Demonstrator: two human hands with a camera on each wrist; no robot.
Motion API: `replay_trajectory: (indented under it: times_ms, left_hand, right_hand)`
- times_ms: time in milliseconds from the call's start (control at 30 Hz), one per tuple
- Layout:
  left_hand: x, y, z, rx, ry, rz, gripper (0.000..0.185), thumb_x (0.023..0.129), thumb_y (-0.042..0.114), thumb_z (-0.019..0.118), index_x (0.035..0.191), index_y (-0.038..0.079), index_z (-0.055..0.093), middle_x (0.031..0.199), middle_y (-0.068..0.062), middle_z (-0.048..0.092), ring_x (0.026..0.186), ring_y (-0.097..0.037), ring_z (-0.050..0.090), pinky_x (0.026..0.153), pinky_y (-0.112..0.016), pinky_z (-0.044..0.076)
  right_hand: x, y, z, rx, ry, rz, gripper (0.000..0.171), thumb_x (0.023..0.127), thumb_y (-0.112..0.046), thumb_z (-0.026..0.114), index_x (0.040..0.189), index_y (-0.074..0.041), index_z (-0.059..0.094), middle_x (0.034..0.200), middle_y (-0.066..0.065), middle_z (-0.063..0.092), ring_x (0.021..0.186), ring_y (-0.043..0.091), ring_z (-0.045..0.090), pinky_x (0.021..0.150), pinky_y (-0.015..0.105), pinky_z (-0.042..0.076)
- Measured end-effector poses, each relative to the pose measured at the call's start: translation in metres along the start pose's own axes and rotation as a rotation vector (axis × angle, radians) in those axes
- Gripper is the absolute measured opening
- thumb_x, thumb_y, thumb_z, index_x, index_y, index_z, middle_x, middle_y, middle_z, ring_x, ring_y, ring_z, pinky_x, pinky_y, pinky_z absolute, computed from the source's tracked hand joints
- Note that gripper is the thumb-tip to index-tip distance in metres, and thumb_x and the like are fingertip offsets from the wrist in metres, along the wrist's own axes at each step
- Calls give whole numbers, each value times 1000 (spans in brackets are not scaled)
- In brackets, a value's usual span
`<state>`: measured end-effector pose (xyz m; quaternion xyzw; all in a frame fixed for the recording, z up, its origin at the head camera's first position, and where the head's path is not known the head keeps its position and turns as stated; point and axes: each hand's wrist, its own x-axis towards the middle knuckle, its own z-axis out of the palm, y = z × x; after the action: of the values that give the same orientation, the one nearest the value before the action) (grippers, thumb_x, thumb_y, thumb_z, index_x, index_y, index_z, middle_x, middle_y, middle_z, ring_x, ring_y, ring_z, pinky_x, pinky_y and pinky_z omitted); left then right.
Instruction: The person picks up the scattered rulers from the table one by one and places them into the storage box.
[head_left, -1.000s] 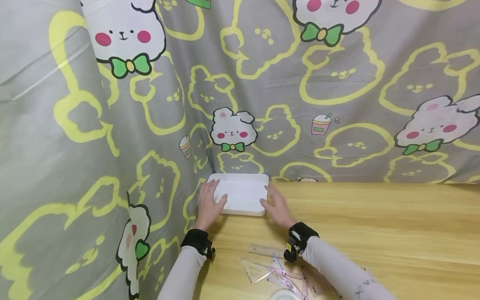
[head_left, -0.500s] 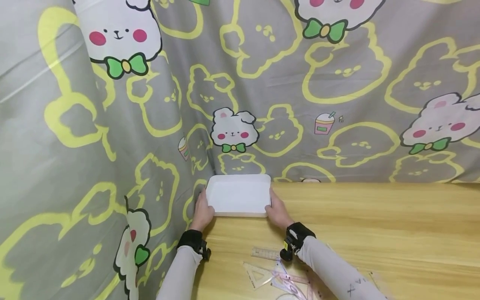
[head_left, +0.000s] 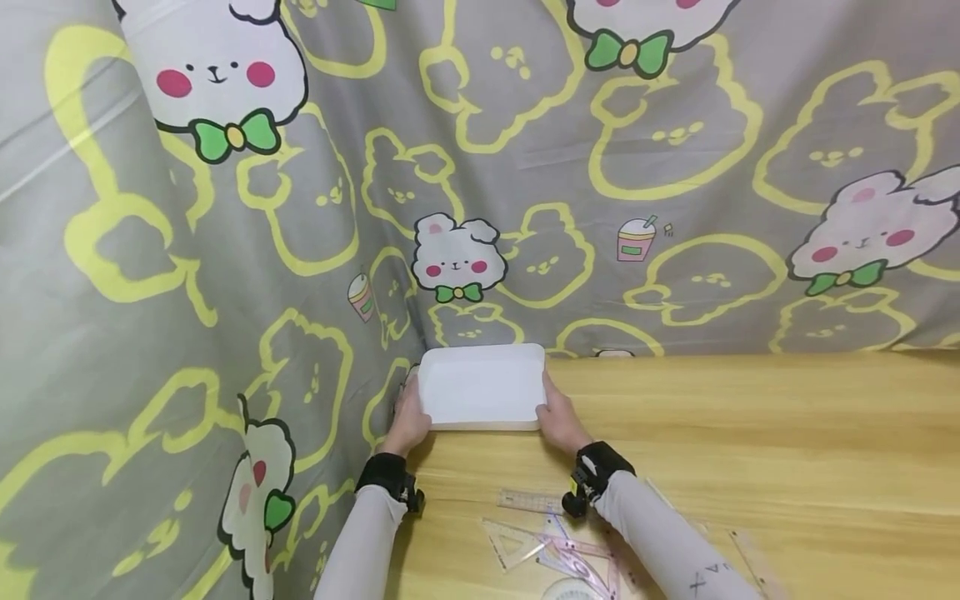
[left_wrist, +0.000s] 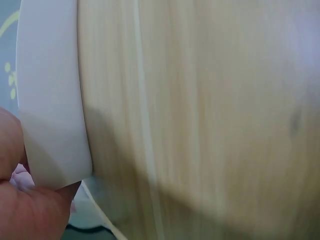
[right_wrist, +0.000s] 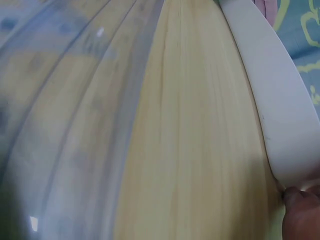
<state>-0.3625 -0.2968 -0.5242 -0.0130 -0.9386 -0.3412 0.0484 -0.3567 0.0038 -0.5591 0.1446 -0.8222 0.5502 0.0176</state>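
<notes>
At the far left corner of the pale wooden worktop (head_left: 750, 433), right where it meets the hanging cloth (head_left: 525, 167), a white rectangular tray (head_left: 482, 387) sits between a person's two hands. The left hand (head_left: 408, 421) holds the tray's left short edge, fingers curled round the rim and the thumb side toward the near corner; the left wrist view shows a fingertip pressed to the tray's white wall (left_wrist: 52, 110) at its lower corner. The right hand (head_left: 558, 417) holds the opposite short edge in the same way, and the right wrist view catches only a fingertip against the curved white rim (right_wrist: 280, 110). So each grip is closed on an end of the tray. Whether the tray rests fully on the wood or is tipped up a little toward the person I cannot tell; its near long edge lies against the worktop line.

Both wrists wear black bands with small cameras, over light grey sleeves. Near the person, well apart from the tray, lie clear plastic drawing tools: a straight ruler (head_left: 528, 501) just beside the right wrist, a set square (head_left: 510, 542) below it, and more transparent pieces overlapping toward the bottom edge. The cloth, grey with yellow outlines and white bear faces with green bows, hangs behind and wraps round the left side.
</notes>
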Motion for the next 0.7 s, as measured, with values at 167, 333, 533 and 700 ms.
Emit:
replay_trajectory:
  times_ms: [167, 333, 533, 700]
  left_hand:
    - [-6, 10, 8, 18, -5, 13, 85, 79, -19, 45, 159, -15, 17, 166, -34, 23, 157, -45, 19, 127, -55, 15]
    - [-11, 18, 16, -37, -14, 44, 85, 76, -22, 40, 158, -18, 15, 165, -38, 20, 156, -47, 19, 127, -56, 15]
    - [-14, 26, 26, -43, -17, 47, 87, 76, -24, 40, 159, -16, 15, 166, -36, 19, 157, -46, 18, 127, -54, 15]
    - [-18, 37, 33, -85, -31, 17, 91, 77, -25, 40, 162, -11, 10, 169, -32, 15, 159, -42, 14, 128, -52, 13]
  right_hand:
    - [-6, 2, -14, -32, -25, 20, 69, 98, 8, 36, 159, 17, 5, 169, 34, 8, 158, 45, 11, 127, 54, 12]
    - [-14, 3, -25, -41, -43, 38, 68, 99, 7, 35, 159, 17, 4, 169, 35, 7, 158, 45, 10, 127, 54, 12]
    - [-21, 8, -35, -43, -31, 41, 68, 98, 9, 33, 159, 16, 3, 169, 34, 7, 158, 44, 9, 127, 53, 11]
    - [-29, 10, -46, -26, -17, 52, 69, 97, 9, 34, 159, 16, 5, 168, 35, 9, 157, 45, 11, 127, 54, 12]
